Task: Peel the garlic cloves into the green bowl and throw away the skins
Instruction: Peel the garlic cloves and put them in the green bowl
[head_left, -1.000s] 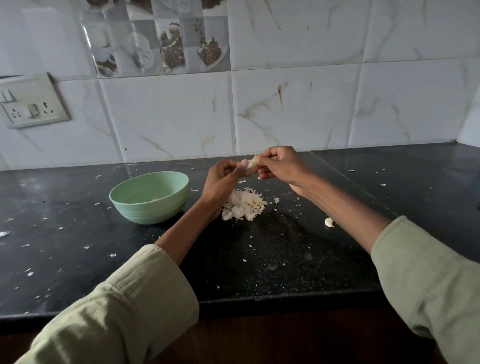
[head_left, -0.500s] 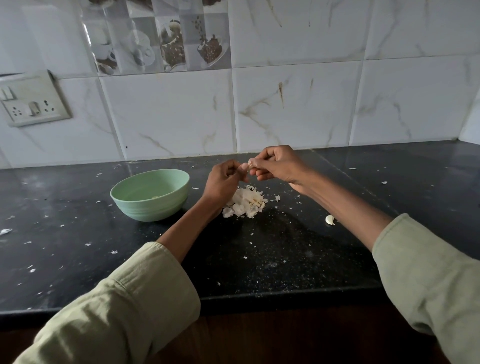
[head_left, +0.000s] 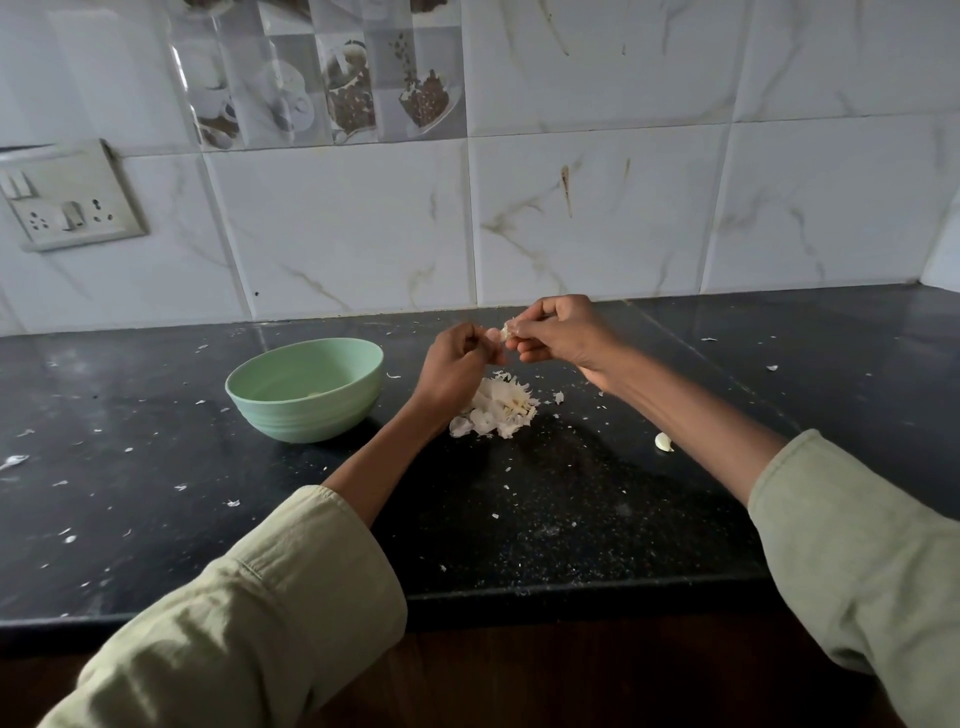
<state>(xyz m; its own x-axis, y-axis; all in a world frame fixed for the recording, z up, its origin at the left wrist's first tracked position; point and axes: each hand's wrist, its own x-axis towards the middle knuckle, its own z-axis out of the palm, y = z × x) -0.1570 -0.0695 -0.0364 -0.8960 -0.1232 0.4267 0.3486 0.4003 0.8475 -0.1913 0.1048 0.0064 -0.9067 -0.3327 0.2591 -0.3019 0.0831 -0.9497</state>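
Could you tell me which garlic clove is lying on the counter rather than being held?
The pale garlic clove lying alone on the black stone counter beside the right forearm; the other is pinched between both hands.

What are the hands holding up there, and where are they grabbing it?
A garlic clove, held above the pile of skins. The right hand pinches one end, the left hand pinches the other with its fingertips.
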